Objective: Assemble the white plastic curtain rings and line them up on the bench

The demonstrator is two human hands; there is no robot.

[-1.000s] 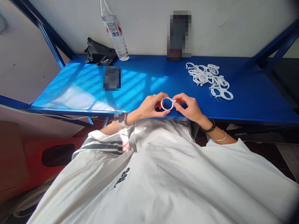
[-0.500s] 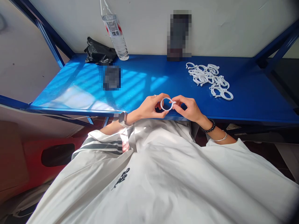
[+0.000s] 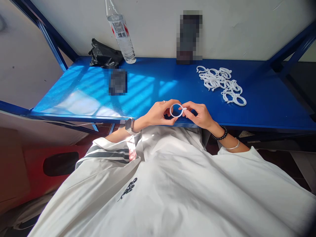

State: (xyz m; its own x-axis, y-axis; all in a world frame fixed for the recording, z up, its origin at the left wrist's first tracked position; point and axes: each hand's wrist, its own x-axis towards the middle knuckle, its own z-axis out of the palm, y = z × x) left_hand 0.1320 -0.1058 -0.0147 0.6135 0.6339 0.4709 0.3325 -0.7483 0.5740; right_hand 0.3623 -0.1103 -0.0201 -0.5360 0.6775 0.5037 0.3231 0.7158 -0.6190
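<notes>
Between my two hands, above the front edge of the blue table, is a white plastic curtain ring. My left hand curves around the ring's left side, thumb below and fingers above and behind it. With thumb and forefinger, my right hand pinches the small tab on the ring's right side. Whether the tab's clasp is fastened is too small to tell. A loose pile of similar white rings lies on the table beyond my right hand.
A clear water bottle stands at the back left beside a crumpled black plastic bag. Nearer lies a blurred dark object. Another blurred dark upright object leans by the wall. Blue metal posts frame the table's ends.
Almost nothing differs. Both hands keep their hold on the ring, which has shifted very slightly to the right.
</notes>
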